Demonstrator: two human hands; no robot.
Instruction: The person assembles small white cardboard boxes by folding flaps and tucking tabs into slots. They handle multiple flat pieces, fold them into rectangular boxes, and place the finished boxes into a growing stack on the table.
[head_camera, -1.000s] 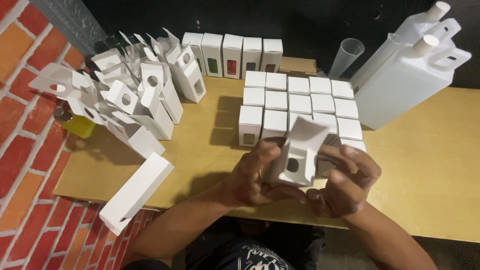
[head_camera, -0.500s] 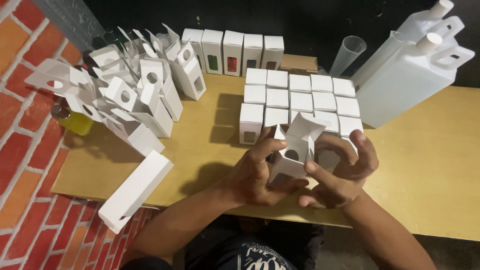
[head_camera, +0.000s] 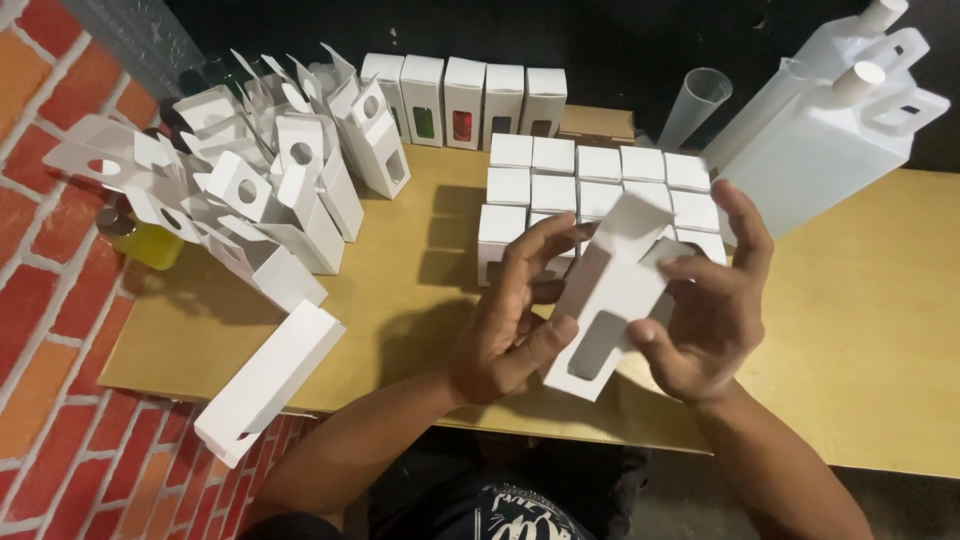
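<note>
Head view: white windowed carton (head_camera: 607, 300), tilted, flaps open; left hand (head_camera: 505, 325) and right hand (head_camera: 710, 310) fingers gripping it

Left hand (head_camera: 510, 320) and right hand (head_camera: 705, 300) raised, fingers curled, seemingly gripping.
</note>
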